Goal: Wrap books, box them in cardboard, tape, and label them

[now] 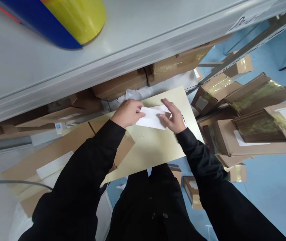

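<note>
White paper (151, 118) above a cream tabletop (153, 145), left fingers (138, 103) together on one end, right fingers (171, 106) half-spread at the other.

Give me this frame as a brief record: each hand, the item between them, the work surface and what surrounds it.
Left hand: pinches the left end of a flat white rectangular paper piece
Right hand: thumb over the paper's right end; grip unclear
Work surface: pale yellow flat tabletop, under both hands
Left side: long brown cardboard box, partly behind the black left sleeve
Ahead: grey metal shelf bearing a glossy yellow rounded object
Right side: brown taped cardboard boxes, blue floor beyond
</note>
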`<state>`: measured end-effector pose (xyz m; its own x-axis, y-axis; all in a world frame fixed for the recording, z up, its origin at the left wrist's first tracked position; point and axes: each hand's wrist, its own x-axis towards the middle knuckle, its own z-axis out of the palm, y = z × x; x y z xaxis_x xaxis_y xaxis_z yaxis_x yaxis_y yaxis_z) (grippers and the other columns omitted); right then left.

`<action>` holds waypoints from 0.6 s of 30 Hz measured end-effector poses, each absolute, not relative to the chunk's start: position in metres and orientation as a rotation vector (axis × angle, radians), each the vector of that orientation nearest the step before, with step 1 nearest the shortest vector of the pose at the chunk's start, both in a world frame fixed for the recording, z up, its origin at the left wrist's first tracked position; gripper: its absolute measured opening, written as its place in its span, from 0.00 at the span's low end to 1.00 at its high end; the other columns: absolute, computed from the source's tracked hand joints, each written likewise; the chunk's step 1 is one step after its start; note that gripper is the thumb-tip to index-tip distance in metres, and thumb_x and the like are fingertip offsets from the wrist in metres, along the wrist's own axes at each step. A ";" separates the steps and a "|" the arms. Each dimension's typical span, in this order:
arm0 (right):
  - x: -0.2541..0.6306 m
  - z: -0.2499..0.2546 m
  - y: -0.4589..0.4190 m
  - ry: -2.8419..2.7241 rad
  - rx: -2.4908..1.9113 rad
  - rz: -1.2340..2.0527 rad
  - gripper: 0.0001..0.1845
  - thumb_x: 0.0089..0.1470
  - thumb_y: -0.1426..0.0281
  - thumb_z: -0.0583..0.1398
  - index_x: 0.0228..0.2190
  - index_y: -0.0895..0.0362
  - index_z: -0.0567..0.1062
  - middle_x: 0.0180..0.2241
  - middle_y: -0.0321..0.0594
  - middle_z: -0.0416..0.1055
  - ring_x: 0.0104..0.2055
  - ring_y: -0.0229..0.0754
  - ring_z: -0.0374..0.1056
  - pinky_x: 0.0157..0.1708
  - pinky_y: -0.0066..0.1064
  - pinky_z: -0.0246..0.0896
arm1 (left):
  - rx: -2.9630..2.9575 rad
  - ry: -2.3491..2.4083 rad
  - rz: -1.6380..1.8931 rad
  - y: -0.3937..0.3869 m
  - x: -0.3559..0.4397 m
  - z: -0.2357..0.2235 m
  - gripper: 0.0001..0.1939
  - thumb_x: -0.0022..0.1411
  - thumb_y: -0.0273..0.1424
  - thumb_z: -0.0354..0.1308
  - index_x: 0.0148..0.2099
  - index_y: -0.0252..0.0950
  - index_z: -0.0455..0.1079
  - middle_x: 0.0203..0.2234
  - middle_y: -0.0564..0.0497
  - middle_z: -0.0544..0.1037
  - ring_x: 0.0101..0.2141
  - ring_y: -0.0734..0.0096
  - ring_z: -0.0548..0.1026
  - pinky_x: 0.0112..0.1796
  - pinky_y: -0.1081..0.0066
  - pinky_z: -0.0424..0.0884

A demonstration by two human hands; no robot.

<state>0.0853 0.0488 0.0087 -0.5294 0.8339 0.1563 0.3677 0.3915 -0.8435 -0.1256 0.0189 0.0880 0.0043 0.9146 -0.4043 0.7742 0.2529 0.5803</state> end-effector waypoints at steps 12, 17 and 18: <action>0.086 0.018 0.070 -2.076 -1.016 1.394 0.11 0.54 0.61 0.59 0.34 0.55 0.75 0.36 0.40 0.76 0.40 0.46 0.72 0.39 0.37 0.64 | 1.465 1.755 0.367 0.018 -0.131 0.077 0.20 0.43 0.37 0.67 0.40 0.36 0.72 0.30 0.50 0.78 0.32 0.67 0.75 0.35 0.68 0.69; 0.083 0.041 0.067 -2.187 -1.070 1.129 0.09 0.53 0.63 0.60 0.27 0.55 0.74 0.36 0.43 0.73 0.42 0.48 0.68 0.42 0.40 0.61 | 1.579 1.791 0.395 0.019 -0.130 0.081 0.29 0.44 0.40 0.67 0.49 0.37 0.68 0.42 0.47 0.75 0.42 0.62 0.73 0.45 0.62 0.68; 0.081 0.045 0.066 -2.168 -1.108 1.151 0.09 0.53 0.63 0.60 0.27 0.55 0.73 0.33 0.42 0.73 0.38 0.46 0.68 0.39 0.39 0.61 | 1.636 1.769 0.400 0.019 -0.128 0.084 0.32 0.43 0.40 0.68 0.50 0.37 0.68 0.44 0.46 0.74 0.44 0.60 0.72 0.46 0.61 0.67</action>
<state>0.0807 0.0660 0.0447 -0.5790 0.8152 0.0148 0.4444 0.3308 -0.8325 -0.1278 0.0193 0.0835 0.0263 0.9618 -0.2725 0.7511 0.1608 0.6402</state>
